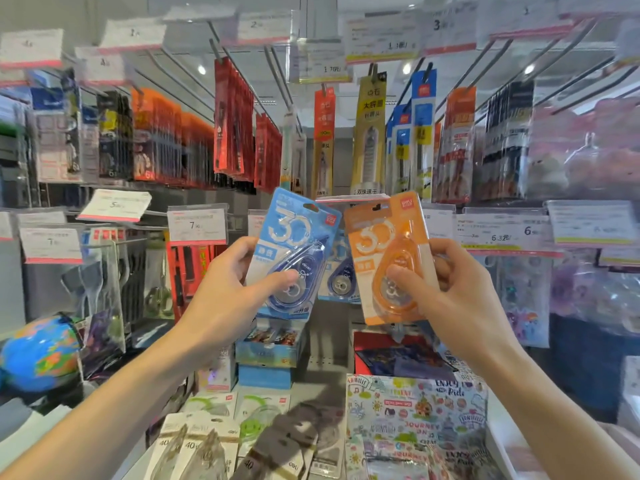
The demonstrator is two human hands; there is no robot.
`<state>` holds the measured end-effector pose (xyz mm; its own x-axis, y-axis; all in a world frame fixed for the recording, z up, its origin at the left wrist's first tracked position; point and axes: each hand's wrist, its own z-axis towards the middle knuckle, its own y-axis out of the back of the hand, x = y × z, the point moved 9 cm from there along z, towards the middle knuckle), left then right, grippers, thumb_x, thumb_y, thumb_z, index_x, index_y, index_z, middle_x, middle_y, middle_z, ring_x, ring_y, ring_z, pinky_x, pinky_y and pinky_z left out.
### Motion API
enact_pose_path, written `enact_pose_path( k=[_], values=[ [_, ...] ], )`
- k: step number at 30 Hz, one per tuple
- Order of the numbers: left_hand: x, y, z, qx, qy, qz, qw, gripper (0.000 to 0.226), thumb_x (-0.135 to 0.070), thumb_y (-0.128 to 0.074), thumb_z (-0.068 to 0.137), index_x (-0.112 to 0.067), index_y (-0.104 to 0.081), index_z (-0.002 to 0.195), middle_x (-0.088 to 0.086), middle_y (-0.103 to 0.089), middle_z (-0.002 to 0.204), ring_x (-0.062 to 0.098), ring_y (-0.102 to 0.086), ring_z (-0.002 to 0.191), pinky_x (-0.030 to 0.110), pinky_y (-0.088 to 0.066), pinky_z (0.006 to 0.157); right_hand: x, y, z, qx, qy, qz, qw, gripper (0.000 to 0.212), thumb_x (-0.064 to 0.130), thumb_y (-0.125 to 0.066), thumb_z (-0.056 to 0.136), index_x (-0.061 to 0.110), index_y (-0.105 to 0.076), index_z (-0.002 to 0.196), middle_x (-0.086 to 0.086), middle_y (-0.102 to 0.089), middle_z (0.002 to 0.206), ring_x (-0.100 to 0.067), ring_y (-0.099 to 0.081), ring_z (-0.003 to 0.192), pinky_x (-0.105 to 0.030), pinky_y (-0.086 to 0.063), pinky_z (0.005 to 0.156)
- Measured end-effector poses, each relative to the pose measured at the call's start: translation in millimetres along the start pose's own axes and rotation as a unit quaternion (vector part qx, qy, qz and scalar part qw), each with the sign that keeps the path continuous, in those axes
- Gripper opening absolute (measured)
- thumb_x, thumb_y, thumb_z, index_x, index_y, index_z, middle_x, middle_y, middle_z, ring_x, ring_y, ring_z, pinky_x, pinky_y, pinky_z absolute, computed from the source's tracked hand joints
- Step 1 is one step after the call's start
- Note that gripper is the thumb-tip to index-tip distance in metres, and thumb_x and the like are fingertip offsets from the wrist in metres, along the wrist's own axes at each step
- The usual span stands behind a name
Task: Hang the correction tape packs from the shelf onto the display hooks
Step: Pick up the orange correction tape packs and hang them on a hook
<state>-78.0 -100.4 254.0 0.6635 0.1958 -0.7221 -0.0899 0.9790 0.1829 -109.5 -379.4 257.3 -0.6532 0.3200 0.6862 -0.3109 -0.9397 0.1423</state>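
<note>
My left hand (239, 289) grips a blue correction tape pack (294, 244) by its lower left side, tilted to the right. My right hand (446, 292) pinches an orange correction tape pack (384, 244) by its lower part, held nearly upright. Both packs are raised in front of the display. Between them, another blue pack (337, 271) hangs on a hook behind. Several more correction tape packs (207, 441) lie flat on the shelf below, grey and green ones.
Long metal hooks (277, 74) carry pen refill packs above, with price tags in front. A globe (38, 355) stands at the left. A printed notebook pack (412, 420) lies at the lower right. Small boxes (266, 351) sit behind the shelf's packs.
</note>
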Motion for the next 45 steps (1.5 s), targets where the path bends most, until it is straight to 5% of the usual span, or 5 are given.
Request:
enact_pose_path(
  k=[10,20,30,38,45],
  values=[
    [28,-28,-1,0.014,0.032,-0.042,0.999,0.040,-0.021,-0.084,0.085,-0.028,-0.064,0.119,-0.011,-0.080,0.113,0.011,-0.077,0.103,0.042,-0.057,0.094,3,15,3,0.000,0.014,0.012,1.000,0.025,0.035,-0.080,0.089,0.036,-0.065,0.109,0.010,-0.082,0.096,-0.011,-0.080,0.080,-0.021,-0.061,0.058],
    [40,-59,7,0.019,0.047,-0.081,0.995,0.039,-0.025,-0.082,0.088,-0.031,-0.061,0.120,-0.012,-0.081,0.108,0.009,-0.078,0.099,0.034,-0.057,0.087,-2,21,1,0.007,0.014,-0.012,1.000,0.026,0.042,-0.079,0.085,0.044,-0.064,0.106,0.009,-0.082,0.099,-0.013,-0.080,0.086,-0.046,-0.065,0.079],
    [51,-64,8,0.019,0.052,-0.073,0.996,0.035,-0.028,-0.079,0.090,-0.032,-0.062,0.120,-0.017,-0.080,0.107,0.004,-0.077,0.096,0.014,-0.056,0.071,-5,16,1,0.014,0.008,0.008,1.000,0.035,0.052,-0.079,0.079,0.041,-0.065,0.109,0.007,-0.082,0.100,-0.016,-0.081,0.086,-0.047,-0.065,0.077],
    [74,-65,11,0.007,0.065,-0.051,0.997,0.027,-0.038,-0.078,0.090,-0.037,-0.065,0.114,-0.021,-0.078,0.108,0.000,-0.074,0.100,0.025,-0.054,0.081,-40,6,-19,0.067,-0.055,0.001,0.996,0.029,0.031,-0.080,0.089,0.033,-0.064,0.113,0.005,-0.083,0.101,-0.017,-0.081,0.087,-0.043,-0.066,0.077],
    [92,-88,27,0.028,0.057,-0.040,0.997,0.027,-0.048,-0.074,0.089,-0.041,-0.067,0.114,-0.024,-0.077,0.109,-0.001,-0.072,0.104,0.028,-0.054,0.088,-78,5,-46,0.088,-0.119,0.022,0.989,0.047,0.041,-0.080,0.074,0.026,-0.064,0.116,-0.001,-0.083,0.100,-0.021,-0.081,0.089,-0.045,-0.066,0.078]
  ],
)
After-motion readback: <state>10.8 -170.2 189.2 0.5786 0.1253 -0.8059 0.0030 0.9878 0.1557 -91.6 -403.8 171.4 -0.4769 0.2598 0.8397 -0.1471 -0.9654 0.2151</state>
